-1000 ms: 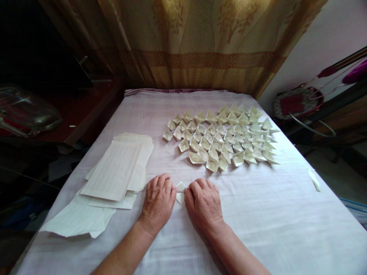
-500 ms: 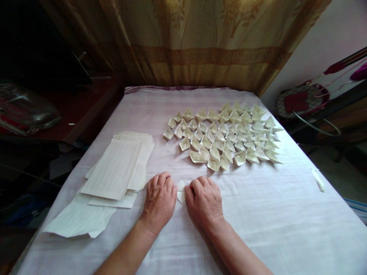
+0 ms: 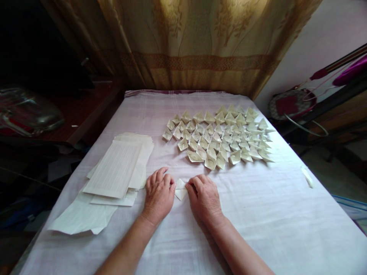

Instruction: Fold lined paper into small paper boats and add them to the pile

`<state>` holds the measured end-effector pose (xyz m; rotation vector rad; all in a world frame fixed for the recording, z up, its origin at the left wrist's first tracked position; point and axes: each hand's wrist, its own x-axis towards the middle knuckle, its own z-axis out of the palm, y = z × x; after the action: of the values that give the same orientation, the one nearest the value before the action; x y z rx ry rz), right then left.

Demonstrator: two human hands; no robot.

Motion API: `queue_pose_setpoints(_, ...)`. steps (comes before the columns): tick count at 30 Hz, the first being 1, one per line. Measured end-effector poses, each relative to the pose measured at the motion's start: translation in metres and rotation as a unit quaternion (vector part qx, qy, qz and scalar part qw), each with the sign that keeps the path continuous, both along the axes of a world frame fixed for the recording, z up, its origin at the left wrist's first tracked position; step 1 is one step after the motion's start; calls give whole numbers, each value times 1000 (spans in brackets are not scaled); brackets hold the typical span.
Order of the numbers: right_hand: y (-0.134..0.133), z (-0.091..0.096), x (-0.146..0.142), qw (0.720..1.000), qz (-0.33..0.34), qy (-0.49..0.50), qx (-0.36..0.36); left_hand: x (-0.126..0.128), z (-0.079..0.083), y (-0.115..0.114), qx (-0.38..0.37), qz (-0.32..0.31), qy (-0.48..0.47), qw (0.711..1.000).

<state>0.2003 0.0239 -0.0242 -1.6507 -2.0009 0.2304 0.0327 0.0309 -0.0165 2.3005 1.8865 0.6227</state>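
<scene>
A small folded paper (image 3: 180,190), white and diamond-shaped with a crease across it, lies on the cloth between my hands. At its left corner, my left hand (image 3: 160,193) grips it with curled fingers. The opposite corner is pinched by my right hand (image 3: 204,194), whose fingertips are partly hidden behind the knuckles. Beyond my hands stand several folded paper boats (image 3: 210,141), pale cream and packed in uneven rows. Left of my left hand lies a stack of lined paper sheets (image 3: 113,170), with a crumpled sheet (image 3: 83,214) sticking out below it.
A pale checked cloth (image 3: 258,225) covers the table. A white scrap (image 3: 307,177) lies near its right edge. Behind the table hangs a gold curtain (image 3: 195,38). On the left is a dark red cabinet (image 3: 77,118) with a clear plastic-like object (image 3: 31,109); a round bag (image 3: 291,103) hangs right.
My hands have moved slightly apart, so more of the folded paper shows between them. Some left-hand fingers have lifted a little. The whole view has shifted slightly.
</scene>
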Motion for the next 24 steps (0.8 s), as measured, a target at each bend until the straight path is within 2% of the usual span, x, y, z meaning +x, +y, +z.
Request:
queue_pose_setpoints(3,2,0,3,1000,16,24,-7,0,0,1,-11,1,-10,1000)
queue_pose_setpoints(6,2,3,-3,999,1,37,-3,0,-1,2,-12,-2,-16,1000)
queue_pose_setpoints(13,4,1,-22,1000,-22,-1,15,-5,-4,3,-12,-12,-20,1000)
queue_pose_setpoints(20,6,1,-17,1000,-9,6,-8,-16,8,8,-117,-20,-14,993)
queue_pose_setpoints(24,6,0,-12,999,11,19,-27,-15,13,9,-133,-15,-27,991)
